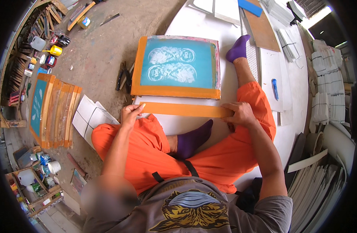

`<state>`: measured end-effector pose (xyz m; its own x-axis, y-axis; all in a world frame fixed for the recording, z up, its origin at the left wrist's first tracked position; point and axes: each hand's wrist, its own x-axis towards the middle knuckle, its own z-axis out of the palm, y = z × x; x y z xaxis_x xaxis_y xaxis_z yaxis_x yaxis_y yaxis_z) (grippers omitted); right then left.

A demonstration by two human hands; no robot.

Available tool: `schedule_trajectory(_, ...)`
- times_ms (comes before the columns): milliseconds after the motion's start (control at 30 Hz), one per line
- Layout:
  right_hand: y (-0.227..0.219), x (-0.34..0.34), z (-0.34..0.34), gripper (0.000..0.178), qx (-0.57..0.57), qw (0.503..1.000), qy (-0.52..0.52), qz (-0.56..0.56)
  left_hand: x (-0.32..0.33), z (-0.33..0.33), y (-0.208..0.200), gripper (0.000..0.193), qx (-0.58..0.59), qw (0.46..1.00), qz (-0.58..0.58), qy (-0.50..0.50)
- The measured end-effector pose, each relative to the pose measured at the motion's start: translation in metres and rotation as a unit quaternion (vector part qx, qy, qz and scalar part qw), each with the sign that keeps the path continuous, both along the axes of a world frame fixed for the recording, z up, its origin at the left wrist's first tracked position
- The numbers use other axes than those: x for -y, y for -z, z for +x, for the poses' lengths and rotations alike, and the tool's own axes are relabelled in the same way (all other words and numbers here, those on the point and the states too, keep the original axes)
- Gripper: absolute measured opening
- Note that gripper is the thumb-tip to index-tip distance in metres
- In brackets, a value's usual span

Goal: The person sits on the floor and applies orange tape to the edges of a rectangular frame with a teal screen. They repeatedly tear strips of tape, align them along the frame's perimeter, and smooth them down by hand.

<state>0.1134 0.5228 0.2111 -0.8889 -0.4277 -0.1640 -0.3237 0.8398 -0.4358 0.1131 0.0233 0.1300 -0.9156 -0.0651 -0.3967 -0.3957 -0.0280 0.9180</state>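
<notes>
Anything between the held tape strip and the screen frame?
Nothing visible; just white surface shows between the orange tape strip, held by left hand and right hand, and the screen frame.

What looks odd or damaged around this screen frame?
The far and right edges of the screen frame look odd: pinkish smears mark them, while plainer orange lines its left and near edges. I see no spill beside it. The orange strip between your left hand and right hand shows no tear.

Two hands (pixel 131 115) (pixel 242 114), one orange strip (pixel 186 110)
</notes>
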Motion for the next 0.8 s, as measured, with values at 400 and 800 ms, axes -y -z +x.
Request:
schedule_trajectory(400,0.033,-0.009,-0.021,0.084,0.060,0.994,0.054,-0.068,0.011,-0.015,0.037,0.020,0.039,0.996,0.008,-0.084)
schedule_trajectory(800,0.078,0.015,-0.049,0.147,0.201,0.941,0.195,-0.192,0.018,-0.046,0.055,0.024,0.034,0.978,0.115,-0.171)
